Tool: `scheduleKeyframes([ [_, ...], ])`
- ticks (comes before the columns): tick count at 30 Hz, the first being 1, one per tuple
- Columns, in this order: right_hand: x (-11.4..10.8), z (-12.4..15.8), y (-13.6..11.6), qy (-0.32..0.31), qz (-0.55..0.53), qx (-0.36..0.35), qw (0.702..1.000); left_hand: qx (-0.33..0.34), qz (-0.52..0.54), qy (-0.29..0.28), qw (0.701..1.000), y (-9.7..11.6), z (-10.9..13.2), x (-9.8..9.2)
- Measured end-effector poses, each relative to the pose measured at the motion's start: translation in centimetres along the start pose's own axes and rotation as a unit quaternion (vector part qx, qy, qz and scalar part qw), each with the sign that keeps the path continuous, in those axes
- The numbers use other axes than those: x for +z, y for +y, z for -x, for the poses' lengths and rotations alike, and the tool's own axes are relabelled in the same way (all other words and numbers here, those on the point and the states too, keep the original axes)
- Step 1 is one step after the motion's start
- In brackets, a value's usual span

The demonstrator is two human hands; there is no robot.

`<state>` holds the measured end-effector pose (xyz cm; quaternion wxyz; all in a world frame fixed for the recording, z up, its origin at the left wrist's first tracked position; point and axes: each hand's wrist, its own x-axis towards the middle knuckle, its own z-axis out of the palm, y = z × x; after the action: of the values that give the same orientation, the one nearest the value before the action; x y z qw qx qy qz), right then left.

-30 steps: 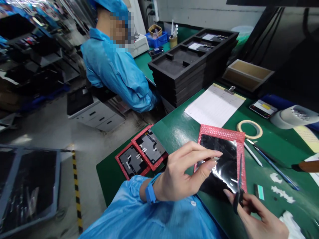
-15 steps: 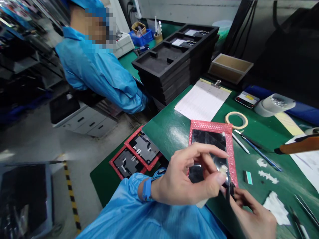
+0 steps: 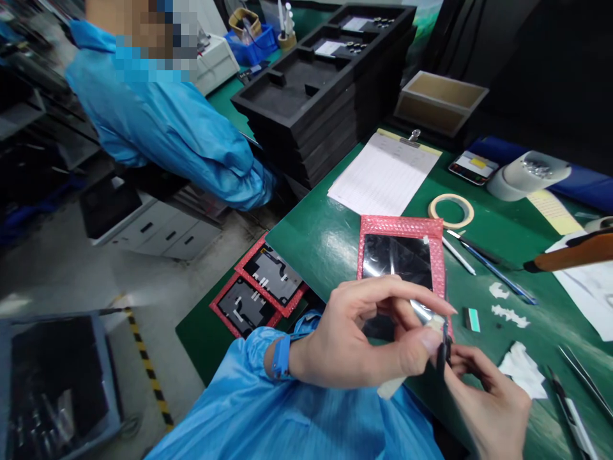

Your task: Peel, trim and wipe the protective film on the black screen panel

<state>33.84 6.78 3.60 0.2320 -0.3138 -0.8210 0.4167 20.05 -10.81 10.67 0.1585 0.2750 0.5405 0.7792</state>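
My left hand [image 3: 378, 338], with a blue wristband [image 3: 281, 358], is closed in a pinch on a pale strip [image 3: 391, 387]. The strip's lower end hangs below the palm, and a shiny silvery piece [image 3: 422, 312] shows between thumb and forefinger. Close against those fingertips, my right hand [image 3: 488, 390] is closed on a slim black object [image 3: 445, 354] whose kind I cannot make out. Behind the hands lies a glossy black screen panel [image 3: 402, 259] on a pink bubble-wrap pouch [image 3: 400, 225]. My left hand hides the panel's lower part.
On the green table [image 3: 306, 249] are a tape roll [image 3: 451, 211], a clipboard with paper [image 3: 385, 172], crumpled tissue [image 3: 523, 370], tweezers [image 3: 584, 377] and an orange-handled tool [image 3: 569, 253]. Black trays [image 3: 306, 134] stand stacked behind. A co-worker in blue [image 3: 167, 121] sits left.
The view has tilted down, so the surroundings sit higher. Both hands have shifted slightly toward me relative to the panel, uncovering more of it. Both grips look the same.
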Motion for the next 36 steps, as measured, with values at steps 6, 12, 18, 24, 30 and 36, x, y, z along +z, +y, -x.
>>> scheduleKeyframes([
  [6, -0.6, 0.6, 1.0, -0.005, 0.003, 0.016, 1.0, -0.011, -0.013, 0.003, 1.0, -0.1, 0.0, 0.0],
  [12, -1.3, 1.4, 1.5, -0.002, -0.062, 0.051, 0.997, -0.048, 0.016, 0.014, 0.999, 0.0, 0.0, 0.1],
  [18, -1.3, 1.6, 1.8, -0.004, -0.124, 0.055, 0.991, -0.041, 0.015, 0.021, 0.999, 0.1, 0.0, 0.0],
  [24, -1.5, 1.4, 0.0, -0.022, -0.174, 0.026, 0.984, -0.058, 0.026, 0.021, 0.998, -0.3, 0.1, -0.4],
  [30, -2.2, 0.0, -3.9, -0.113, -0.193, -0.072, 0.972, -0.083, 0.03, 0.004, 0.996, -0.6, 0.2, -0.8],
  [36, -2.2, -1.9, -6.7, -0.248, -0.174, -0.134, 0.944, -0.091, 0.041, 0.025, 0.995, 0.2, 0.3, -0.2],
])
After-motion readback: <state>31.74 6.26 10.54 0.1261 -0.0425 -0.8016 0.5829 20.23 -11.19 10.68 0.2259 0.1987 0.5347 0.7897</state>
